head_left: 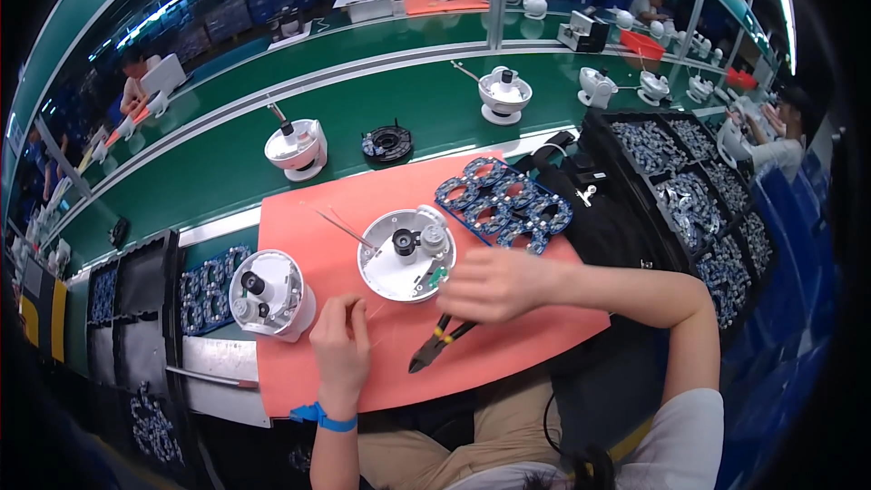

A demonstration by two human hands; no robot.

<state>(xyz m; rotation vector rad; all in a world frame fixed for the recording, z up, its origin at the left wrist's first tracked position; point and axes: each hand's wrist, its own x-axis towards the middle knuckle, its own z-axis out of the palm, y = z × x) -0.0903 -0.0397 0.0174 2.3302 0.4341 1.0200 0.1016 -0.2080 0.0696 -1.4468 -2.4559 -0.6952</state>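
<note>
A round white housing (390,283) with a black camera lens and a small green circuit board lies open side up on the orange mat (318,381). My right hand (485,286) is closed at its lower right edge, close to the green board. Under that palm, the dark handles of diagonal cutters (437,345) disappear; their jaws point down and left above the mat. Left of them, my left hand (342,345) has its fingers curled together, wearing a blue wrist strap (324,416); what it pinches, if anything, is too small to make out. Beside it stands a second white housing (272,295).
A panel of blue ring-shaped circuit boards (504,204) lies on the mat's far right corner. Black trays (667,181) of small parts stand at right, more at left. Across the green bench stand white camera units (297,150) and a black ring part (386,142). Other people work beyond.
</note>
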